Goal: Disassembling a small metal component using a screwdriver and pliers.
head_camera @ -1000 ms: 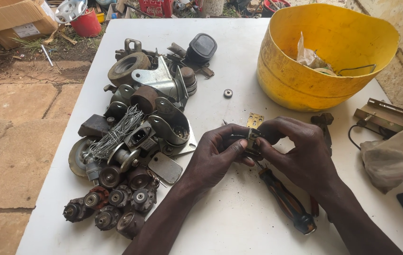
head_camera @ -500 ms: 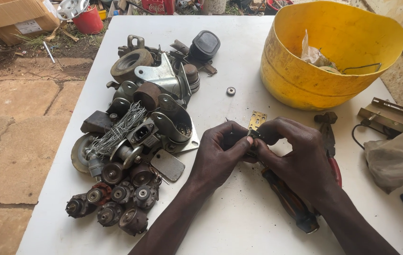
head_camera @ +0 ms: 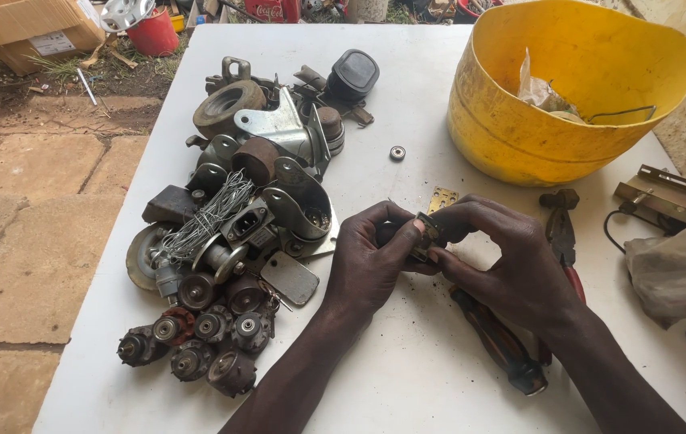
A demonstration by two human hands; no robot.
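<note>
My left hand (head_camera: 371, 261) and my right hand (head_camera: 503, 261) meet over the middle of the white table (head_camera: 407, 104). Together they pinch a small metal part (head_camera: 427, 233) between fingertips; most of it is hidden by my fingers. A small brass hinge plate (head_camera: 442, 198) lies on the table just beyond my fingers. Under my right forearm lies a dark-handled screwdriver (head_camera: 499, 345). Red-handled pliers (head_camera: 561, 233) rest to the right of my right hand.
A heap of old castor wheels, brackets and small motors (head_camera: 238, 225) covers the table's left half. A yellow bucket (head_camera: 552, 104) stands at the back right. A small bearing (head_camera: 397, 153) lies alone. A metal bracket (head_camera: 664, 197) and plastic bag (head_camera: 672, 269) sit at the right edge.
Both hands stay together on the small part, turning it slightly between the fingertips. The view has shifted a little; the things on the table have not moved.
</note>
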